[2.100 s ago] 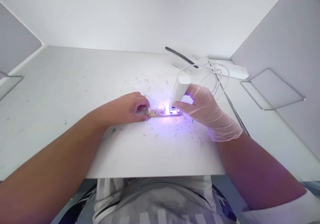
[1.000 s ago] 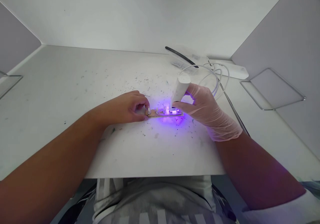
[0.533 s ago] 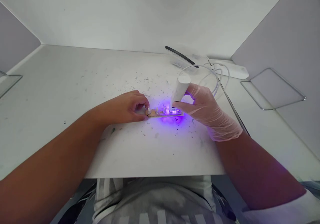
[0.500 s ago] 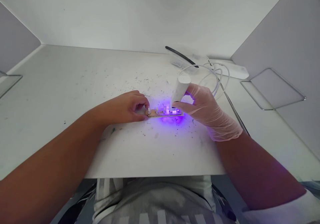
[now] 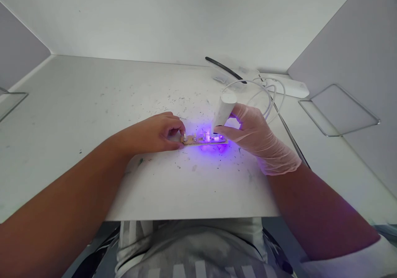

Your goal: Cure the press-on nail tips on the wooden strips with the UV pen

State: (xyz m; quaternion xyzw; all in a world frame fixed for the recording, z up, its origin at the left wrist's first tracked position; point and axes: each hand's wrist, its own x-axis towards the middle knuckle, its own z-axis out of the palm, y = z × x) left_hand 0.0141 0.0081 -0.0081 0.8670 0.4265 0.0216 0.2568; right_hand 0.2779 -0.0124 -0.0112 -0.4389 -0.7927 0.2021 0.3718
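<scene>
Gloved in something thin and see-through, the right hand (image 5: 251, 129) grasps a white lamp (image 5: 223, 108), tilted with its lit end down over the right part of a narrow tan strip (image 5: 198, 143); whether lamp and strip touch cannot be told. Bare, the left hand (image 5: 163, 133) has its thumb and forefinger closed about the strip's left end, though whether the forefinger also presses on the small piece standing there is hidden. Compared with two seconds ago, the glow looks deep violet rather than nearly white and the surroundings dimmer, while both hands and the strip have hardly shifted, which suggests the light is being kept steadily on one spot. The strip lies on the desk (image 5: 192, 187) and carries a row of small pieces (image 5: 194, 137); those at the right are washed in violet and hard to make out. Farther back, beside a thin dark stick (image 5: 226, 69), lies a see-through packet or box (image 5: 221, 80); which it is, and what it may hold, cannot be read. A cord (image 5: 269, 96) loops near the lamp, beside a long white block (image 5: 288, 86), and dark specks (image 5: 173, 100) are scattered around the strip.
</scene>
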